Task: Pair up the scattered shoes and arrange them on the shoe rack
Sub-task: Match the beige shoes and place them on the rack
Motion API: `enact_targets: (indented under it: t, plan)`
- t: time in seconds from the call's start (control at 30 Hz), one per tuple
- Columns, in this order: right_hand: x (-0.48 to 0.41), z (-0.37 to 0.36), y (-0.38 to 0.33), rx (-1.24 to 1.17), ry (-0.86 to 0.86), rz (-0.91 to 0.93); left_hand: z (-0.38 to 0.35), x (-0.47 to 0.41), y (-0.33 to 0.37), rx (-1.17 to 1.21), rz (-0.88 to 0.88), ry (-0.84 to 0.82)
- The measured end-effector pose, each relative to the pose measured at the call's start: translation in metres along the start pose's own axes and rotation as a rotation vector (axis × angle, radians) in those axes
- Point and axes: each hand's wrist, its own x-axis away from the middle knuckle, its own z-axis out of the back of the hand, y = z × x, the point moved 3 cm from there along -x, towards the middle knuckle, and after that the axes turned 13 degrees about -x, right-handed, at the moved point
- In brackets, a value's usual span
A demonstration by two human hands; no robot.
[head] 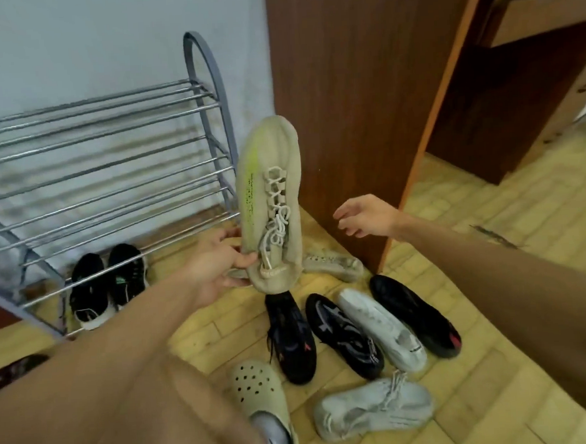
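Note:
My left hand [215, 261] grips the heel end of a beige knit sneaker with a neon green stripe [272, 188], held toe-up in the air beside the metal shoe rack [102, 158]. My right hand [366, 215] hovers open to the right of it, holding nothing. A matching beige sneaker [335, 262] lies on the floor behind the held one. A black pair with white soles [106, 284] sits under the rack's lowest bars. Scattered on the floor are black shoes [292, 338] [343, 335] [415, 314], a white sneaker [382, 329] and a grey-white sneaker [371, 409].
A tall brown wooden cabinet [362, 80] stands right of the rack, touching the pile's far side. My foot wears a beige clog [261, 392] at the bottom centre. A dark shoe [12, 372] lies at the left edge. The floor is yellow tile.

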Motion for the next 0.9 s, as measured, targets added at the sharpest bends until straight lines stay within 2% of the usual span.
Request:
enact_targets:
  t: [0.17,0.37,0.57,0.73,0.9]
  plan:
    - [-0.008,0.015,0.071,0.125,0.014,-0.159,-0.039,-0.04,-0.009,-0.095,0.105,-0.047]
    - [-0.054,-0.005,0.139,0.41,-0.096,-0.332,-0.06,-0.108,-0.032,-0.147,0.246,-0.062]
    - [-0.134,-0.038,0.179,0.513,-0.165,-0.384,-0.066,-0.192,-0.067,-0.076,0.472,-0.099]
    - [-0.215,-0.059,0.203,0.523,-0.119,-0.38,-0.067,-0.253,-0.094,-0.123,0.455,-0.169]
    - [-0.275,-0.072,0.243,0.552,-0.094,-0.416,-0.044,-0.284,-0.116,-0.209,0.396,-0.149]
